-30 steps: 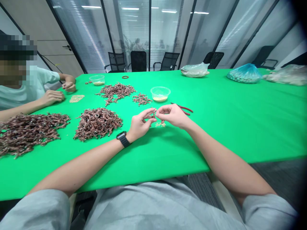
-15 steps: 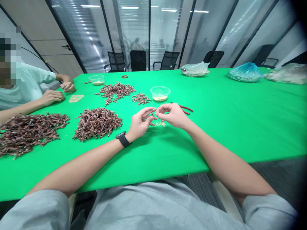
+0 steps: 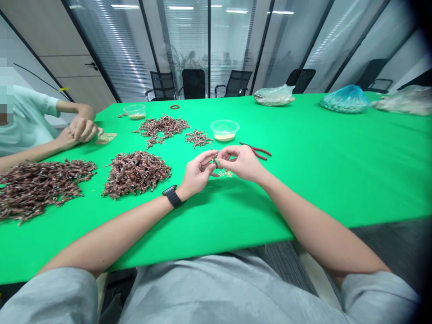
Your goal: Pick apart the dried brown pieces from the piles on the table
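My left hand (image 3: 199, 173), below a dark watch on the wrist, pinches a small brown figure-like piece (image 3: 214, 160), mostly hidden by the fingers. My right hand (image 3: 241, 163) meets it from the right, thumb and forefinger pressed together at the piece; whatever tiny part they hold is too small to make out. Under the hands lies a scatter of small pale-gold bits (image 3: 225, 173). Just beyond stands a clear plastic bowl (image 3: 225, 130) with similar pale bits in its bottom. Red-handled pliers (image 3: 258, 151) lie beside my right hand.
Brown piles (image 3: 137, 174) of the same pieces spread across the green cloth (image 3: 320, 171) to my left and ahead. A co-worker's hands (image 3: 81, 130) are at the left by pale bits. Another bowl (image 3: 135, 111), a brown ring (image 3: 174, 107) and filled bags (image 3: 344, 100) stand farther back.
My right hand has shifted slightly left, closer against the piece in my left hand. The co-worker's hands, apart before, have come together.
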Demonstrator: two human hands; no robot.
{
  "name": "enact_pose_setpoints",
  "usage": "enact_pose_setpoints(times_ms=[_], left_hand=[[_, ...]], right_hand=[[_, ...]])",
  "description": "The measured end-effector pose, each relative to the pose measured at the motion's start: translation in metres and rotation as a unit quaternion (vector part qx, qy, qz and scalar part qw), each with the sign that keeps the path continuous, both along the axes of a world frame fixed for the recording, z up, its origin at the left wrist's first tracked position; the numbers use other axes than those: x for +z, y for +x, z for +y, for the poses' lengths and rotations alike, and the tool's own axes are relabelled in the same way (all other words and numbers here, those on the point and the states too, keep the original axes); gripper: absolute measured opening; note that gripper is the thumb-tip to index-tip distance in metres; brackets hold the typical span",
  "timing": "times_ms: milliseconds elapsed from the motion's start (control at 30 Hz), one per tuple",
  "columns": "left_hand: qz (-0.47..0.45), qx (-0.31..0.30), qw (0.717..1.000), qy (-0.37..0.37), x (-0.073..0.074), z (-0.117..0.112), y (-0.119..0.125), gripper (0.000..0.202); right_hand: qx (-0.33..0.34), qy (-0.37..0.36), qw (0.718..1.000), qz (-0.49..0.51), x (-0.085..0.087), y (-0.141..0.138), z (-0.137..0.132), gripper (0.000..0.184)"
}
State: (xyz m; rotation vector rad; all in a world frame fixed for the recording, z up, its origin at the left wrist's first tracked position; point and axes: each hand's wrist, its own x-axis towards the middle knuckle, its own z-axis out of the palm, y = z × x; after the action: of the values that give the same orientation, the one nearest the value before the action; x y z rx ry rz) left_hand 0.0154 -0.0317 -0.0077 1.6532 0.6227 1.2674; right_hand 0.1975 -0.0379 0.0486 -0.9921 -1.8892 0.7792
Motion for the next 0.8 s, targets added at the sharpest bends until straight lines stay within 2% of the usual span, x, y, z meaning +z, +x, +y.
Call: enact_pose_setpoints(times_ms=[400,800], left_hand=[[-0.016,-0.014,1.0,-0.009,-0.0025,0.0008,-0.0008,0.052],[0.063,0.052,0.996,0.035,-0.0001,0.0011,-0.0036,0.052]], right_hand=[[-0.007,0.005,1.0,-0.012,-0.002,0.0002,0.0018,0.012],[-0.004,0.001,1.0,-0.024,-0.0068,-0.0013,0.0029,0.014]])
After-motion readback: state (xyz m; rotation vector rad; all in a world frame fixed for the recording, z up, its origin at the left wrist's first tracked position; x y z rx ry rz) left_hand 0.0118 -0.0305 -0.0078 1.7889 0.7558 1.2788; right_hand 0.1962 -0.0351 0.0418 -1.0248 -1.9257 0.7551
